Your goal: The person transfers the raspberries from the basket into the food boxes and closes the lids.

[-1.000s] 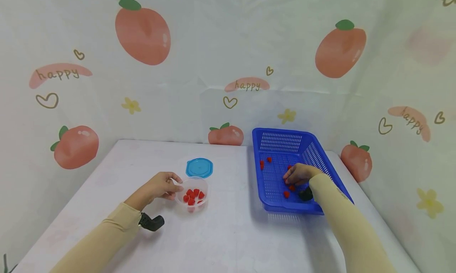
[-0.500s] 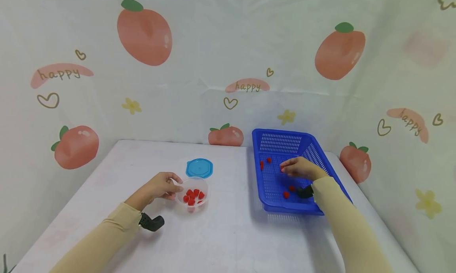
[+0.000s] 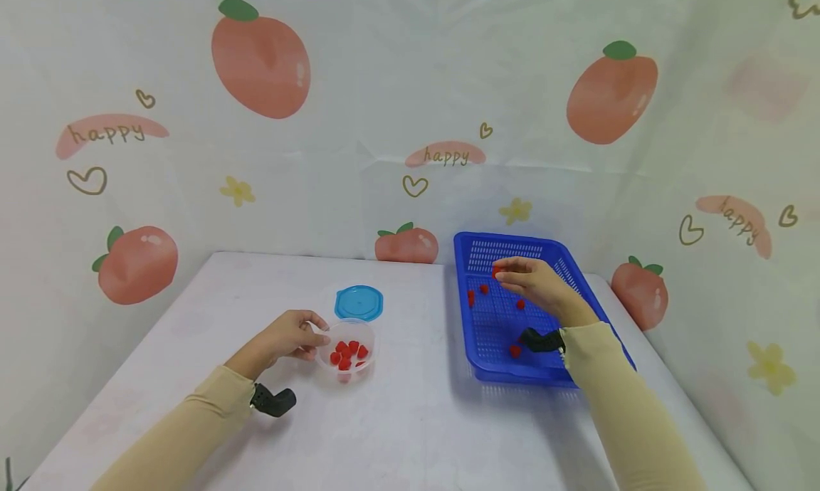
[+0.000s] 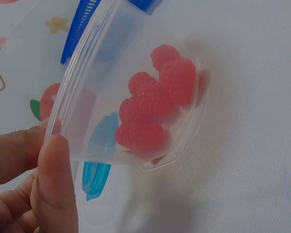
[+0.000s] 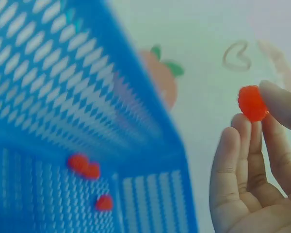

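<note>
The right hand (image 5: 262, 170) has a red berry (image 5: 252, 103) in its grip, squeezed between the thumb and a fingertip. The berry is round and bumpy, and it is up in the air above the basket floor. The left hand (image 4: 34, 179) has its grip on the edge of a clear tub (image 3: 323, 366), with the thumb on one side and a finger on the other.

Inside the tub, a bunch of berries (image 4: 150, 99) sits on the bottom, all close together. The tub is on the white table (image 3: 397, 434), and a flat blue lid (image 3: 359, 303) lies just behind it.

Over on the right is a big blue basket (image 3: 525, 377) with lots of little holes. More berries lie inside it: two touch each other by the left wall, and one is near them. Each arm has a long tan sleeve (image 3: 186, 427). The cloth (image 3: 359, 71) at the back has fruit, hearts and flowers on it.
</note>
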Available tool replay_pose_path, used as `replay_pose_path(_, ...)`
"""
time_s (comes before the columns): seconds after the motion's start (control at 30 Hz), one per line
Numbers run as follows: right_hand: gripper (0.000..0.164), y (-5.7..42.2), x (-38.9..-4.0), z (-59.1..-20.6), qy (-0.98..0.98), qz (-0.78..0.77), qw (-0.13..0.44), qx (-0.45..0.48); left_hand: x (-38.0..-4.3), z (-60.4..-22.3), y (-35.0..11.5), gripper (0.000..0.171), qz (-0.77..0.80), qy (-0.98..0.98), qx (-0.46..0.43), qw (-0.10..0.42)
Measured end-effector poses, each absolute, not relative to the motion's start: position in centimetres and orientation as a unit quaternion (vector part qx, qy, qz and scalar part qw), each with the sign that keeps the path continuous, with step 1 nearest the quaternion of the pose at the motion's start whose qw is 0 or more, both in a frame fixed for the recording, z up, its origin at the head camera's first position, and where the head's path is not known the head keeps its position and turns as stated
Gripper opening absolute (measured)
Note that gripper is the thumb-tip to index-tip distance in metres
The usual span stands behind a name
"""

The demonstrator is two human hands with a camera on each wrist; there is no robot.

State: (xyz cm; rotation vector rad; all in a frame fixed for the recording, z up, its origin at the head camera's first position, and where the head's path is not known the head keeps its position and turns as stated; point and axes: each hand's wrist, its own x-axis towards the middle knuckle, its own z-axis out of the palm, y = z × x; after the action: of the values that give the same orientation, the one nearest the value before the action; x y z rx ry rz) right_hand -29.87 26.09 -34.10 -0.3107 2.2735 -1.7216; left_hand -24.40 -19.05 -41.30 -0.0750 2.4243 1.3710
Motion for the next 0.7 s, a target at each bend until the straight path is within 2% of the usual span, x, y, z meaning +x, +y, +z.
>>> replay_pose_path(0.33, 0.042, 22.1, -27.8, -32.5, 0.762, -0.629, 0.092, -0.124, -24.4, -41.3, -19.0, 0.038, 0.487, 0.855, -0.029, 0.176)
replay_pose_path(0.5, 0.022, 20.3, -26.7, -32.1, 0.72, -0.676, 0.093, -0.126, -24.5, -41.4, -19.0, 0.038, 0.485, 0.856, -0.032, 0.177)
replay_pose_path(0.57, 0.02, 19.5, -26.4, -32.2, 0.706, -0.691, 0.093, -0.126, -24.6, -41.5, -19.0, 0.038, 0.483, 0.857, -0.033, 0.176)
replay_pose_path(0.7, 0.024, 17.8, -25.7, -32.4, 0.691, -0.705, 0.092, -0.131, -24.7, -41.6, -19.1, 0.039, 0.482, 0.858, -0.035, 0.175)
